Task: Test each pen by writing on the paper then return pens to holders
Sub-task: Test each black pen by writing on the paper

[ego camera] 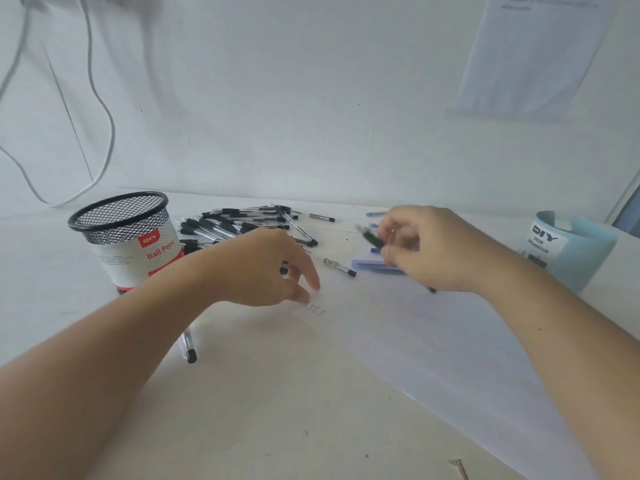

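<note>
Pens [242, 223]: black-capped clear plastic ones, heaped on your counter [277, 410] beside the black wire-mesh holder [114, 220].
Left hand [263, 268]: fingers [310, 278] bent, tips on the white paper sheet [433, 341]; whether they hold anything, I cannot tell.
Right hand [426, 251]: fingers [394, 233] grasp one blurred dark pen [372, 239] above the sheet.
Risk: the sheet may slide if your left fingertips lift.

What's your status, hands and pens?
Left hand rests on paper. Right hand grips black pen. Pen pile beside mesh holder. One loose pen at paper's edge.

left grip [256, 268] fingers extended down; right grip [433, 251] pinching pen [373, 240]
</note>
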{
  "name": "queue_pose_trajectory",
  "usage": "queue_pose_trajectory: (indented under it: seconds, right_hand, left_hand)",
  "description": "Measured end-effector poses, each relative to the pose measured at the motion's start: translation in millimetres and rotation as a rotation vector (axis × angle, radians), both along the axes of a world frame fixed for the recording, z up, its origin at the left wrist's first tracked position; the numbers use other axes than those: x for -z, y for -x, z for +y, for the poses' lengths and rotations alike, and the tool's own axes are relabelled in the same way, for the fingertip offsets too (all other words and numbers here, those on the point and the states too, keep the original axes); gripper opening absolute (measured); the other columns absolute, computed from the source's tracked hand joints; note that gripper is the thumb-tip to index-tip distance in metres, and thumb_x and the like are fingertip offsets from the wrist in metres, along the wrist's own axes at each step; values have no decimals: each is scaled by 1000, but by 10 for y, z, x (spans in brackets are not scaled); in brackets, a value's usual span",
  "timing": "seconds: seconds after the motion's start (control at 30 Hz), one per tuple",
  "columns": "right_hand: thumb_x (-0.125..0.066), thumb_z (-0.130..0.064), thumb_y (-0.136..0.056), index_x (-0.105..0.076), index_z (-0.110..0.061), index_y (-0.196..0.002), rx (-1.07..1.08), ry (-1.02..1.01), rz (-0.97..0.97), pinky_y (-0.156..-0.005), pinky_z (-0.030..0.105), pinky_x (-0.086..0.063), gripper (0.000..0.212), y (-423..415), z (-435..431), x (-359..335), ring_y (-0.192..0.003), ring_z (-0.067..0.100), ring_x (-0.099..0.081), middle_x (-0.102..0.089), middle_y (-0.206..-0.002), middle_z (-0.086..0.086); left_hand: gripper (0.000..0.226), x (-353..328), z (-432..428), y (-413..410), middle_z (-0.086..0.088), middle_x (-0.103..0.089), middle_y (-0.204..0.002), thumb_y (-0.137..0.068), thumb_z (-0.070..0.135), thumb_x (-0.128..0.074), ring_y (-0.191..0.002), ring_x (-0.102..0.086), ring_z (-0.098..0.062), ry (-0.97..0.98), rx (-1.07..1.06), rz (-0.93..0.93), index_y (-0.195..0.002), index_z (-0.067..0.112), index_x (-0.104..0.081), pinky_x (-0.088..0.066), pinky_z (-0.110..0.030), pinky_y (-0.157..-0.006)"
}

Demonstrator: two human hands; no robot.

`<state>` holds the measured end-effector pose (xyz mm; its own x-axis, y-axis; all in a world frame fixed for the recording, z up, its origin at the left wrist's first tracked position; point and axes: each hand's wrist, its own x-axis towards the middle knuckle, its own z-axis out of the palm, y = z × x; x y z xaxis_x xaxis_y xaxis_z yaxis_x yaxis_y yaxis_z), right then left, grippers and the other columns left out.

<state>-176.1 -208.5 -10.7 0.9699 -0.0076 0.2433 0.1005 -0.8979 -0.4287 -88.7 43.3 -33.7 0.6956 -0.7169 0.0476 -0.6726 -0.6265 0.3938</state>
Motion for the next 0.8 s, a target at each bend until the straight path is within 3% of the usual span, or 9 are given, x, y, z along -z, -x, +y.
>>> queue_pose_trajectory:
  seconds: [0.1, 0.17, 0.23, 0.33, 0.4, 0.53, 0.63, 0.73, 0.8]
  right_hand:
    - [-61, -26, -100, -62, -36, -101, -45, -251, -125, -70, 38, -55, 10, -4, 5, 6, -65, 20, -63, -68, -73, -6]
    - [-63, -23, -100, -67, -36, -101, -50, -314, -155, -64, 31, -49, 13, -15, 22, 22, -54, 7, -57, -65, -70, -4]
    - [-66, -15, -98, -71, -33, -100, -49, -396, -136, -62, 27, -40, 19, -18, 41, 34, -48, 6, -54, -66, -70, -2]
    - [-60, 6, -91, -73, -32, -110, -53, -622, -89, -55, 31, -45, 45, -11, 35, 31, -57, 23, -51, -73, -86, 2]
    - [-56, 11, -92, -73, -27, -118, -64, -709, -69, -50, 31, -48, 49, -5, 28, 23, -54, 25, -51, -75, -98, 5]
    - [-58, -5, -100, -78, -15, -100, 8, -747, -39, -43, 21, -24, 23, -3, 6, 25, -41, 16, -29, -74, -88, 6]
    - [-62, -11, -93, -72, -4, -83, 3, -826, -14, -48, 23, -17, 16, 19, -15, -26, -44, 16, -21, -53, -70, 13]
    - [-61, -18, -89, -58, -5, -67, -7, -913, -4, -48, 26, -23, 26, 28, -16, -77, -45, 19, -24, -41, -61, 14]
    - [-55, -18, -86, -63, -4, -67, -76, -990, 37, -51, 32, -38, 24, 47, -17, -89, -50, 25, -39, -48, -62, 15]
  left_hand:
    - [15, -14, -5, 17, 17, -65, -88, -86, 41, -80, -76, -53, 10, -7, 2, -2, -97, 50, -76, -36, -14, -67]
    - [15, -23, -3, 31, 17, -65, -88, -86, 41, -80, -74, -52, 9, -2, -3, 8, -97, 51, -76, -37, -14, -66]
    - [15, -29, 0, 45, 17, -64, -88, -86, 41, -80, -73, -52, 9, -1, -4, 21, -97, 51, -76, -37, -16, -67]
    - [15, -37, 0, 52, 17, -64, -87, -86, 40, -80, -72, -53, 8, 2, -1, 26, -97, 51, -77, -38, -17, -68]
    - [15, -43, 1, 50, 16, -64, -87, -86, 40, -80, -72, -53, 7, 3, -2, 25, -97, 51, -77, -38, -15, -66]
    - [16, -40, 7, 44, 15, -64, -87, -86, 40, -80, -73, -53, 4, 4, 5, 21, -97, 51, -77, -37, -11, -64]
    - [16, -42, 14, 47, 15, -64, -86, -87, 40, -80, -71, -52, 4, 4, 5, 24, -98, 51, -77, -37, -11, -64]
    - [17, -44, 20, 45, 14, -64, -86, -86, 41, -80, -71, -52, 2, 13, 0, 33, -97, 52, -77, -38, -14, -66]
    - [17, -40, 21, 47, 14, -65, -87, -85, 41, -81, -71, -52, 1, 14, 0, 37, -97, 53, -77, -39, -15, -67]
